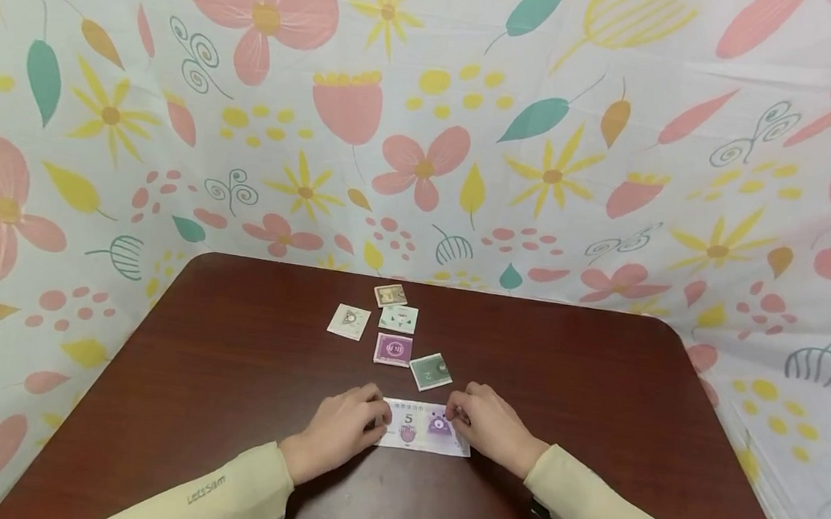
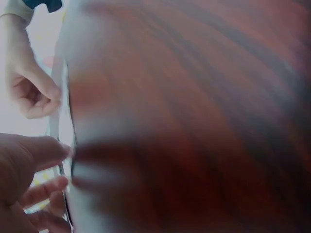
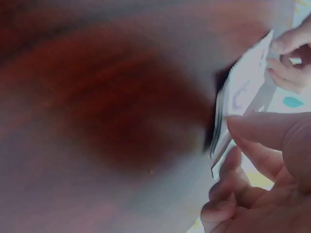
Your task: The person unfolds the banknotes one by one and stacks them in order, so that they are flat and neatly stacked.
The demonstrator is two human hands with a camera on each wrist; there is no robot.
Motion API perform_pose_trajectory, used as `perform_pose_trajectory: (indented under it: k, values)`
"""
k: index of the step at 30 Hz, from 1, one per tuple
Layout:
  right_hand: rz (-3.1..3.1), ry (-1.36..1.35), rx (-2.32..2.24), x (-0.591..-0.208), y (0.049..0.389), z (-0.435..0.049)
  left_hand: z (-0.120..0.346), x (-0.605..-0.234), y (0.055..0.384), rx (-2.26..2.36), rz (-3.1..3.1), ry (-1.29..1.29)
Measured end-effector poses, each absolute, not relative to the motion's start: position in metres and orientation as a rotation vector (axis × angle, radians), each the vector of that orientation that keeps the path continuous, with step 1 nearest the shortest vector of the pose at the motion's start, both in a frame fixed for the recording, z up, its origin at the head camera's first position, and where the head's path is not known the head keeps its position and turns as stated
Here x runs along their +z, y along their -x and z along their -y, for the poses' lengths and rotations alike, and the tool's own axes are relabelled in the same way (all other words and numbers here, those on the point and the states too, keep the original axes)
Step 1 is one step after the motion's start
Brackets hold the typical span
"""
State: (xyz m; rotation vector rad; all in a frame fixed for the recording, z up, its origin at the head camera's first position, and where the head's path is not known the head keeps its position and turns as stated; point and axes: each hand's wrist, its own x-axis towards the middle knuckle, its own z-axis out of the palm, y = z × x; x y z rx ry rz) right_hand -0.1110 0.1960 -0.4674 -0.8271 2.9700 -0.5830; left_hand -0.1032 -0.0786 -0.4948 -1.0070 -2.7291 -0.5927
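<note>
A pale purple play banknote (image 1: 417,440) marked with a 5 and a monster figure lies near the front of the brown table. At its left end my left hand (image 1: 337,431) grips the edge between thumb and fingers. The right hand (image 1: 494,430) pinches the opposite end, fingers curled at the upper right corner. From the right wrist, several layered edges show on the banknote (image 3: 248,80), with the right thumb (image 3: 262,127) against its near edge. Seen almost edge-on in the left wrist view, the banknote (image 2: 66,124) meets the left thumb (image 2: 46,150).
Beyond the hands lie small folded notes: a green one (image 1: 431,371), a purple one (image 1: 393,350), a pale green one (image 1: 398,319), a white one (image 1: 349,322) and a brown one (image 1: 390,295). A flowered cloth (image 1: 417,235) hangs behind the table (image 1: 250,344).
</note>
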Motion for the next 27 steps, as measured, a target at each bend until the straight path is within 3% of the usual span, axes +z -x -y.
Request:
perform_pose_trajectory:
  k: [5, 10, 19, 27]
  values:
    - [-2.968, 0.873, -0.644, -0.459, 0.127, -0.193, 0.084, -0.501, 0.100, -0.576, 2.706, 1.056]
    - [-3.025, 0.831, -0.748, -0.448, 0.167, -0.184, 0.085, -0.502, 0.101, -0.541, 2.686, 1.044]
    - [-2.865, 0.541, -0.824, -0.450, 0.242, -0.175, 0.087, -0.503, 0.107, -0.572, 2.671, 1.079]
    - [-2.797, 0.434, -0.869, -0.455, 0.274, -0.162, 0.089, -0.507, 0.112, -0.621, 2.702, 1.099]
